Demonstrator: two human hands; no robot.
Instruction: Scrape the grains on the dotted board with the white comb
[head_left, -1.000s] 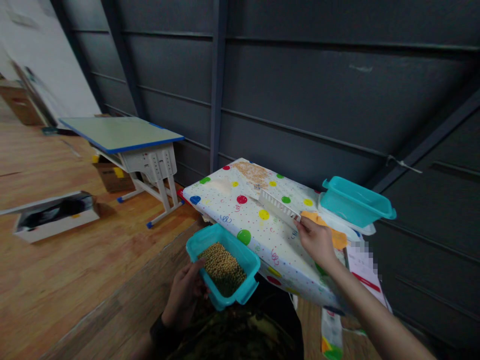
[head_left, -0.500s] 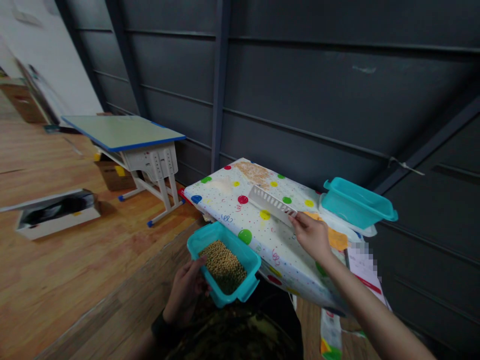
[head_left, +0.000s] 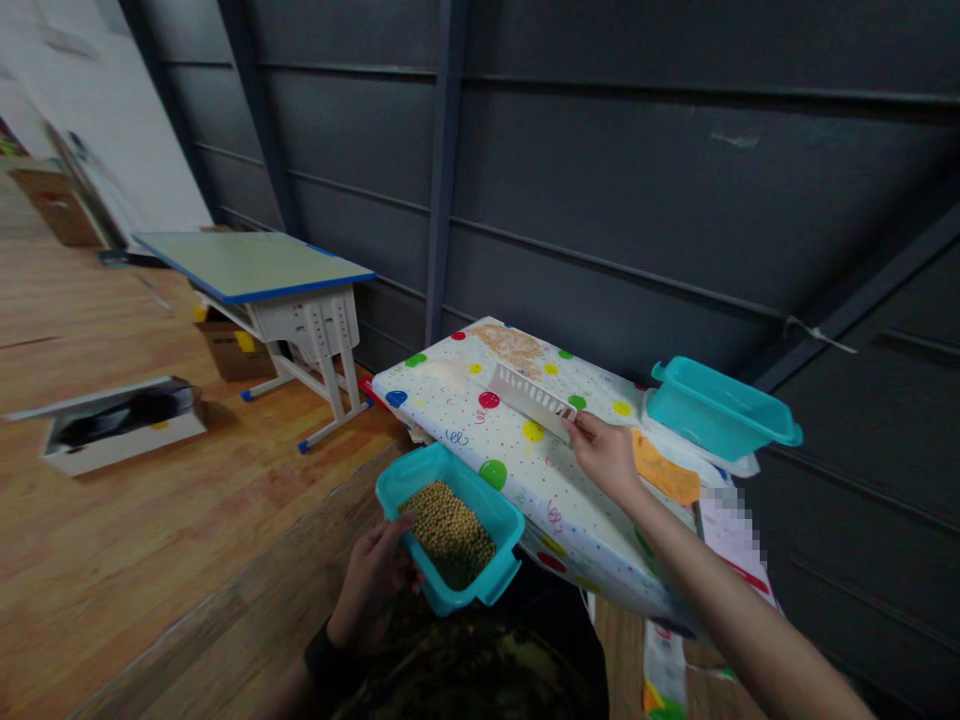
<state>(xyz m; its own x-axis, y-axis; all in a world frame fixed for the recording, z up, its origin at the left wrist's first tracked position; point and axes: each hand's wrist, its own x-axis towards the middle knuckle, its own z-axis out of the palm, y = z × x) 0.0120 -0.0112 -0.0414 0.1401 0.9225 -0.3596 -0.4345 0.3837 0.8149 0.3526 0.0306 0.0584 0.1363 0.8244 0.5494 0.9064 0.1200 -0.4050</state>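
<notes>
My left hand (head_left: 379,562) grips the near left rim of a teal plastic tub (head_left: 487,505). Yellowish soybeans (head_left: 448,520) lie in the tub, with darker green beans toward its near end. Pinched by its near end in my right hand (head_left: 606,455) is a long white slotted plastic strip (head_left: 531,398), held low over the table (head_left: 450,408). From this view I cannot tell whether the strip touches the tablecloth. Beyond it on the cloth are a patch of tan grains (head_left: 510,347) and a pale, whitish patch (head_left: 444,374).
A second teal tub (head_left: 712,410) stands at the table's right end, beside an orange cloth-like piece (head_left: 666,468) and papers (head_left: 731,540). The dark panelled wall (head_left: 637,200) rises behind. Leftward are a desk (head_left: 255,262) and an open white box (head_left: 124,425) on the floor.
My right hand has moved slightly left and away from me with the slotted strip, toward the far patches. The tub in my left hand stays in place.
</notes>
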